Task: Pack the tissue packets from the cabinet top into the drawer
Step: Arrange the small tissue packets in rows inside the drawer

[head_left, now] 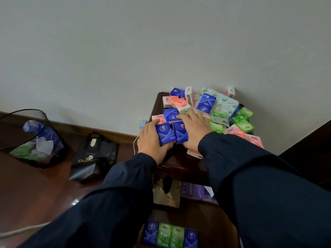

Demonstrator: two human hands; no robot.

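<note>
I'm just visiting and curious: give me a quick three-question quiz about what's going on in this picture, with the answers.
1. True or false: the left hand grips a blue packet.
2. Which colour is missing from the row of packets in the drawer: A blue, B green, C pink?
3. Where does the right hand lie?

Key
1. True; its fingers curl round the packet's left side.
2. C; the row shows blue, green, green, blue.
3. Flat over the pile on the cabinet top, beside a second blue packet, fingers reaching towards the wall.
</note>
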